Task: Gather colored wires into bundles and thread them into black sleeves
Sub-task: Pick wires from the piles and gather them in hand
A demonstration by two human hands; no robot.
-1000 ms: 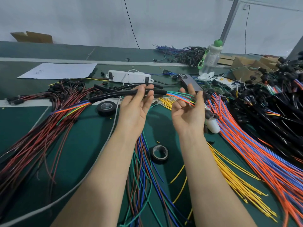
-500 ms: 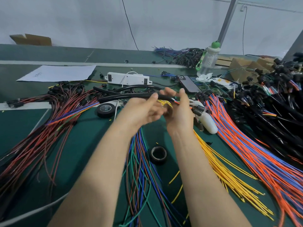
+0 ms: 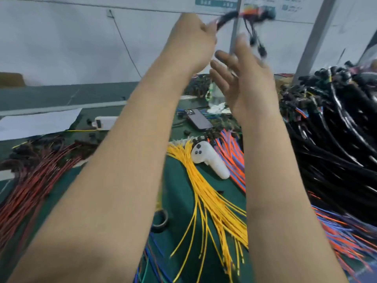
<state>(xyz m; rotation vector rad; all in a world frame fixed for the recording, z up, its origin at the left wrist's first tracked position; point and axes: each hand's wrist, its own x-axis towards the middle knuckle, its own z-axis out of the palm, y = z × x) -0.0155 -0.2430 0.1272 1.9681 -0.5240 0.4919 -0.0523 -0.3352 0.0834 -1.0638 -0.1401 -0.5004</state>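
Grips blurred black flexible sleeve (image 3: 226, 17) in curled left hand (image 3: 191, 37) at top centre of the frame, bright coloured wires (image 3: 253, 11) showing at its far end. Spreads right hand (image 3: 244, 78) fingers just below, holding nothing.

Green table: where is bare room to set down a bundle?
Bare green mat lies between the yellow wires and the black tape roll, and behind the white paper sheet. The black cable pile crowds the right.
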